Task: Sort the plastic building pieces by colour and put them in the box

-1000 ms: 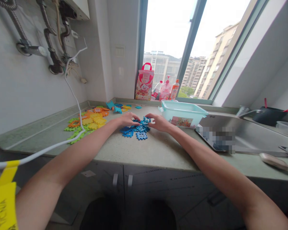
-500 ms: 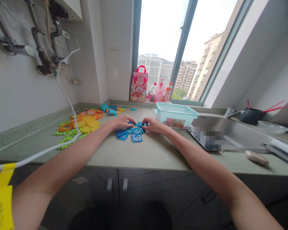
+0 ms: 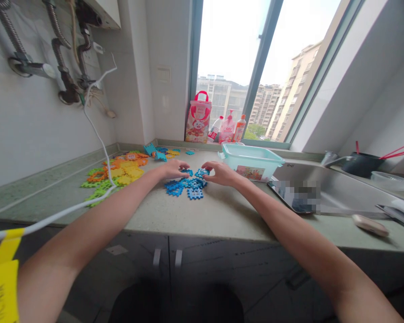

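Note:
Blue interlocking plastic tiles with notched edges lie in a small heap on the counter. Behind the heap, my left hand pinches one blue tile at its edge. Opposite it, my right hand grips another blue tile between thumb and fingers. A narrow gap separates these two tiles. To the left is a spread of yellow tiles, orange tiles and green tiles. A few light-blue tiles stand joined together behind them.
A pale turquoise tub stands right of my hands, beside the steel sink. A dark tablet-like slab rests at the sink edge. A white cable crosses the left counter. Bottles and a pink-handled bag line the windowsill.
My hands have moved a little apart, and the tiles in them now show a gap between them. The whole view has shifted slightly.

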`<state>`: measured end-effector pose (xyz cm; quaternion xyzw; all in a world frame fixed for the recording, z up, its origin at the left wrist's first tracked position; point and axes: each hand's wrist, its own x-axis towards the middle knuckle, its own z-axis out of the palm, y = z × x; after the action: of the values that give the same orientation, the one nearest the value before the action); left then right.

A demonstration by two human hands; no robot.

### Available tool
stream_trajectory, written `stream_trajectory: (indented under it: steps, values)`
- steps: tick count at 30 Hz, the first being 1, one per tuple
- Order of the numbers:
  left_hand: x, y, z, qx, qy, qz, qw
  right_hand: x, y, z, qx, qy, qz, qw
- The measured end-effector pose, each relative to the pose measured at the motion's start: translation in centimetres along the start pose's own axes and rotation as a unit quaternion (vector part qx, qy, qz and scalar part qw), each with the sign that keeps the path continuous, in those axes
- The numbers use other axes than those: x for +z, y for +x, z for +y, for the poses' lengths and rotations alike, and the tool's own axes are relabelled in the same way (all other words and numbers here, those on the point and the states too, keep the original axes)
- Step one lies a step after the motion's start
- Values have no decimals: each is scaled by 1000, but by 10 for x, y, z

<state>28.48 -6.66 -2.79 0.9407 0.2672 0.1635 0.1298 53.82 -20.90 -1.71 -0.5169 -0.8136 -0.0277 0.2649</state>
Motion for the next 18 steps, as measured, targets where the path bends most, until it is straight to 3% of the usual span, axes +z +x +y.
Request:
stream_trajectory:
  steps: [4,8,11,18]
  values:
    - [0,0,-1,-20,-7,17,1000,-12,-3,-22,-21,42,-24,999]
    - [-2,-1,1,-36,25,37,998,-13,-5,-34,0,30,-108,994]
    - [-3,-3,6,-40,35,40,998,-10,-6,-34,28,27,-154,987]
    - [-7,-4,14,6,-29,8,1000,-17,-4,-24,66,-45,-163,983]
